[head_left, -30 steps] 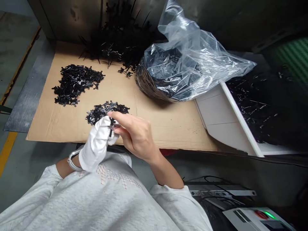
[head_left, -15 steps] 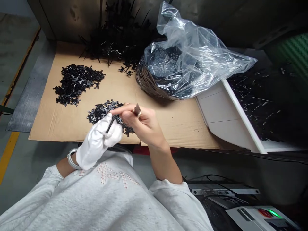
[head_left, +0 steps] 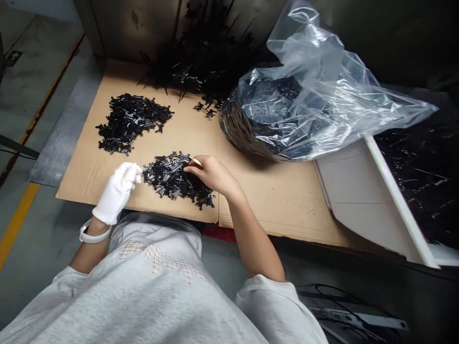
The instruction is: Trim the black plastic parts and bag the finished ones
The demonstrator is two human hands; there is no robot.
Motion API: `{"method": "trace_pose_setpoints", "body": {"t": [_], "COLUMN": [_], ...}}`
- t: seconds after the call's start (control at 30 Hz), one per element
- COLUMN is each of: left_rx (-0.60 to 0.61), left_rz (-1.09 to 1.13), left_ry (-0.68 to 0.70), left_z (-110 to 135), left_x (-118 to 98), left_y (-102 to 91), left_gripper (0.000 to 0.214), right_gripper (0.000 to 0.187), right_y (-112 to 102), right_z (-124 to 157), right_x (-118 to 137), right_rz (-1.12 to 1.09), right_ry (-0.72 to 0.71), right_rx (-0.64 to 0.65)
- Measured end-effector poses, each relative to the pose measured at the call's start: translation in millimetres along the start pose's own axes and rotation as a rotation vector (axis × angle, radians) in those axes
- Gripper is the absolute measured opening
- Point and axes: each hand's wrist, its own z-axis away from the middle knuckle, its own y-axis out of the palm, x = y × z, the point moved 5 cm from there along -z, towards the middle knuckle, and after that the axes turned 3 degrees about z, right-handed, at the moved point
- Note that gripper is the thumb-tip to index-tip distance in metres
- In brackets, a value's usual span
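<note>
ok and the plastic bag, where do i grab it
Take the plastic bag by its loose upper film, coming from above. That part stands up slack and gathers easily into a fist, while the lower part is stretched tight around the packed black pieces, leaving little to pinch.

A factory floor (head_left: pixel 39 62) marked with a yellow safety line (head_left: pixel 17 224).
</note>
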Motion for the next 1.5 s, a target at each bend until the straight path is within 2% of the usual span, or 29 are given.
{"method": "trace_pose_setpoints", "body": {"t": [0.07,0.17,0.23,0.33,0.43,0.53,0.63,0.7,0.73,0.8,0.87,0.93,1.07,1.13,1.23,1.33,1.43,1.5], "left_rx": [-0.113,-0.214,-0.247,-0.245,-0.210,-0.195,-0.201,-0.164,-0.096,0.125,0.337,0.474,0.720,0.725,0.654,0.715,0.835,0.891], "left_rz": [-0.011,0.000,0.005,0.023,0.052,0.085,0.240,0.452,0.604,0.908,1.093,1.136,1.216,1.256,1.277,1.242,1.187,1.093], "left_ry": [-0.027,-0.048,-0.037,-0.020,-0.034,-0.050,-0.085,-0.176,-0.257,-0.449,-0.593,-0.670,-0.810,-0.887,-0.992,-1.046,-1.028,-0.921], "left_z": [-0.4,-1.3,-3.2,-5.6,-5.1,-3.5,-5.4,-9.0,-10.8,-10.9,-5.9,1.5,20.4,26.1,30.3,35.5,43.1,47.2], "left_x": [9.3,18.3,20.0,19.0,18.8,20.6,24.0,26.8,27.4,22.1,8.2,-6.8,-30.3,-32.8,-28.1,-24.6,-23.4,-21.5], "left_y": [-19.8,-38.2,-43.2,-42.3,-39.2,-39.9,-38.0,-27.0,-15.9,14.3,41.6,59.7,80.7,85.8,89.9,90.2,88.9,89.4], "left_gripper": [0.029,0.028,0.027,0.027,0.027,0.027,0.029,0.033,0.036,0.038,0.042,0.050,0.061,0.060,0.053,0.049,0.040,0.036], "right_gripper": [0.013,0.012,0.015,0.020,0.023,0.027,0.024,0.024,0.024,0.020,0.012,0.008,0.010,0.011,0.014,0.020,0.023,0.020], "right_y": [1.6,4.2,16.6,46.6,67.3,66.3,48.2,29.6,20.5,7.5,1.9,-0.7,-8.4,-13.9,-19.4,-20.9,-19.2,-16.0], "right_z": [-8.6,-22.3,-38.9,-71.5,-98.7,-102.6,-82.4,-58.6,-44.0,-12.0,17.0,38.7,68.0,78.5,89.1,96.4,103.6,108.2], "right_x": [7.1,41.2,72.5,111.5,122.8,117.9,107.8,101.6,99.0,94.7,90.9,86.7,79.5,77.9,78.7,80.2,78.9,76.1], "right_rz": [0.189,0.350,0.329,0.319,0.404,0.409,0.323,0.239,0.207,0.190,0.213,0.258,0.371,0.415,0.503,0.579,0.558,0.478], "right_ry": [0.012,-0.017,-0.132,-0.337,-0.357,-0.364,-0.446,-0.546,-0.610,-0.761,-0.896,-0.968,-0.996,-1.012,-1.065,-1.112,-1.099,-1.066], "right_rx": [-0.073,-0.142,-0.080,0.054,0.079,0.039,-0.080,-0.287,-0.417,-0.658,-0.794,-0.827,-0.814,-0.827,-0.843,-0.836,-0.797,-0.749]}}
